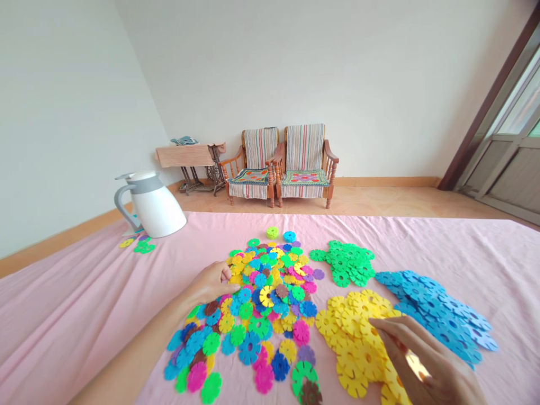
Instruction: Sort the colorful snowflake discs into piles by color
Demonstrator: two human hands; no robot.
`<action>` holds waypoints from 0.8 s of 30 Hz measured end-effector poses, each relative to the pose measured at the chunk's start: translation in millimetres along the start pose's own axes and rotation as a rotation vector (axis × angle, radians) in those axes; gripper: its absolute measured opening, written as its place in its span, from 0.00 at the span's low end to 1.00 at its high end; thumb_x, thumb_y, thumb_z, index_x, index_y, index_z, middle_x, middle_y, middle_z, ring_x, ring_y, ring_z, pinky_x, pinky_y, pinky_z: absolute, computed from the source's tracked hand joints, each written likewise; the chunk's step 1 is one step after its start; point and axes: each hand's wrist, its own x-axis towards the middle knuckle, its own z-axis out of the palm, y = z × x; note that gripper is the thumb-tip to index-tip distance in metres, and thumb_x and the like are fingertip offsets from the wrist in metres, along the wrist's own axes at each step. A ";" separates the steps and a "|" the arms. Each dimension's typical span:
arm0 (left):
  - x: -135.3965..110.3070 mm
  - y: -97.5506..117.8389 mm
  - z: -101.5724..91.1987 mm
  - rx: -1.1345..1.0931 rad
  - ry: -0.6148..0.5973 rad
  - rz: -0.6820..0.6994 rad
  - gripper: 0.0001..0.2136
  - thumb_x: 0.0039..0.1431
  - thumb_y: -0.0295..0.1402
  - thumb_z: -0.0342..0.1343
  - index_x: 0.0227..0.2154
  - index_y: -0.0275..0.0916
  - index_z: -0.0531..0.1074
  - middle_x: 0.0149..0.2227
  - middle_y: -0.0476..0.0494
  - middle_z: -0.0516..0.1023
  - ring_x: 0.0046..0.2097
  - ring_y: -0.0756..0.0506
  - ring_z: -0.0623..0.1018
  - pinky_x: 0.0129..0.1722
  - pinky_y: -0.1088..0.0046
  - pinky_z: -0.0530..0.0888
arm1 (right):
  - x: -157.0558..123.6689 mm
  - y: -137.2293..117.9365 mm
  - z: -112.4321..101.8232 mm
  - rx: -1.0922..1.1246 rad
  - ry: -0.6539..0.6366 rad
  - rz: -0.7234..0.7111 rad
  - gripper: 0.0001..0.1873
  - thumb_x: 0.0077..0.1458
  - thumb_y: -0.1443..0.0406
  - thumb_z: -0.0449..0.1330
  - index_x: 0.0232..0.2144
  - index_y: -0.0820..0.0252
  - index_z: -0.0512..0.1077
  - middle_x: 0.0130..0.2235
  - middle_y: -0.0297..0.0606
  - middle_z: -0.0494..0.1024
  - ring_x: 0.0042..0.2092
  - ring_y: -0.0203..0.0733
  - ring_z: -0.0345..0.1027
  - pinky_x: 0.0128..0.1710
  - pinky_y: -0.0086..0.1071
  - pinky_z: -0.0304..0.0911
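"Where are the hands?"

"The left hand (208, 284) sits at the upper edge of a mixed heap of plastic flower-shaped discs (265, 306), its fingers (223, 273) curled narrow against them. The right hand (434, 365) lies over a yellow heap of the same discs (348, 349), its fingers (394, 332) close together. Whether either holds a disc can't be told."

"What else lies near the right fingers?"

"A blue heap (439, 309) just beyond them, and a green heap (343, 261) further ahead, all on a pink sheet (84, 304)."

"How do the discs handle?"

"They're thin, smooth and notched, so a narrow pinch at a heap's edge should disturb the fewest neighbours."
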 end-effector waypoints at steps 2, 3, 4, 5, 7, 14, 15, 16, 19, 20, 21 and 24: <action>2.3 -1.4 1.3 -0.023 -0.033 -0.017 0.16 0.34 0.44 0.61 0.22 0.39 0.63 0.19 0.57 0.64 0.25 0.50 0.65 0.25 0.77 0.61 | -1.9 1.6 1.0 0.010 -0.004 -0.001 0.09 0.61 0.62 0.51 0.40 0.56 0.70 0.37 0.37 0.77 0.34 0.34 0.74 0.31 0.20 0.69; 2.4 -1.1 1.6 -0.026 -0.041 -0.014 0.16 0.34 0.43 0.60 0.22 0.39 0.63 0.19 0.57 0.64 0.24 0.50 0.65 0.25 0.77 0.61 | -2.5 2.1 1.6 0.013 -0.010 0.000 0.09 0.61 0.63 0.51 0.40 0.56 0.70 0.37 0.37 0.77 0.34 0.34 0.74 0.31 0.20 0.69; 1.9 -0.2 1.7 -0.025 -0.048 -0.008 0.15 0.35 0.42 0.60 0.21 0.39 0.62 0.19 0.57 0.64 0.24 0.50 0.65 0.25 0.77 0.61 | -2.8 2.5 2.3 0.016 -0.014 0.000 0.10 0.61 0.63 0.51 0.40 0.56 0.70 0.37 0.37 0.77 0.34 0.34 0.74 0.32 0.20 0.69; 1.0 1.2 1.8 -0.026 -0.056 -0.004 0.14 0.35 0.41 0.59 0.21 0.40 0.62 0.19 0.56 0.64 0.24 0.51 0.64 0.25 0.77 0.61 | -2.7 2.5 3.0 0.018 -0.021 0.003 0.10 0.61 0.63 0.51 0.41 0.56 0.71 0.37 0.37 0.77 0.35 0.34 0.74 0.32 0.21 0.69; -1.1 4.2 1.8 -0.028 -0.066 0.001 0.13 0.37 0.40 0.58 0.22 0.40 0.62 0.20 0.56 0.65 0.25 0.51 0.65 0.25 0.77 0.62 | -1.7 1.9 3.7 0.022 -0.041 0.012 0.10 0.61 0.63 0.51 0.41 0.56 0.71 0.37 0.37 0.77 0.35 0.34 0.74 0.32 0.21 0.69; -1.8 4.0 0.2 0.019 -0.059 -0.036 0.15 0.35 0.42 0.60 0.23 0.39 0.63 0.22 0.55 0.66 0.26 0.49 0.66 0.26 0.76 0.62 | 1.0 -1.2 2.6 0.032 -0.050 0.020 0.10 0.61 0.63 0.51 0.40 0.56 0.71 0.36 0.37 0.76 0.34 0.34 0.74 0.30 0.20 0.68; -1.6 3.8 0.3 0.023 -0.065 -0.039 0.14 0.35 0.41 0.60 0.22 0.40 0.63 0.21 0.55 0.66 0.26 0.49 0.66 0.26 0.76 0.61 | 0.8 -1.1 2.8 0.032 -0.047 0.017 0.10 0.61 0.63 0.51 0.40 0.56 0.71 0.35 0.37 0.76 0.34 0.34 0.74 0.30 0.20 0.68; -1.5 4.1 0.6 0.022 -0.075 -0.041 0.14 0.35 0.41 0.59 0.22 0.40 0.63 0.20 0.55 0.65 0.25 0.50 0.66 0.25 0.76 0.61 | 0.6 -0.9 3.0 0.031 -0.046 0.015 0.10 0.61 0.63 0.51 0.41 0.56 0.71 0.35 0.37 0.76 0.34 0.34 0.74 0.30 0.19 0.68; -2.0 6.8 2.0 0.006 -0.107 -0.049 0.12 0.36 0.40 0.58 0.22 0.40 0.62 0.18 0.57 0.63 0.24 0.50 0.65 0.24 0.76 0.61 | 0.5 -0.6 3.2 0.039 -0.046 0.004 0.10 0.61 0.63 0.51 0.41 0.56 0.70 0.35 0.37 0.76 0.34 0.34 0.74 0.30 0.19 0.68; -2.5 8.1 2.4 -0.001 -0.114 -0.050 0.12 0.36 0.40 0.58 0.22 0.40 0.62 0.18 0.58 0.63 0.24 0.50 0.65 0.24 0.77 0.60 | 0.8 -0.8 3.0 0.042 -0.046 0.001 0.10 0.61 0.63 0.51 0.41 0.56 0.70 0.35 0.37 0.76 0.34 0.34 0.74 0.30 0.20 0.68; -2.9 9.4 2.5 -0.010 -0.119 -0.049 0.12 0.37 0.39 0.57 0.22 0.40 0.61 0.17 0.58 0.62 0.23 0.51 0.64 0.24 0.77 0.60 | 1.2 -1.2 2.5 0.043 -0.044 -0.003 0.10 0.61 0.63 0.51 0.41 0.56 0.70 0.35 0.37 0.76 0.34 0.34 0.74 0.31 0.20 0.69; -4.5 13.7 2.1 -0.037 -0.135 -0.041 0.11 0.36 0.37 0.57 0.21 0.40 0.60 0.17 0.59 0.61 0.23 0.52 0.62 0.23 0.78 0.58 | 2.8 -2.8 0.8 0.038 -0.041 -0.004 0.10 0.61 0.63 0.51 0.41 0.56 0.71 0.36 0.38 0.77 0.35 0.35 0.75 0.31 0.20 0.69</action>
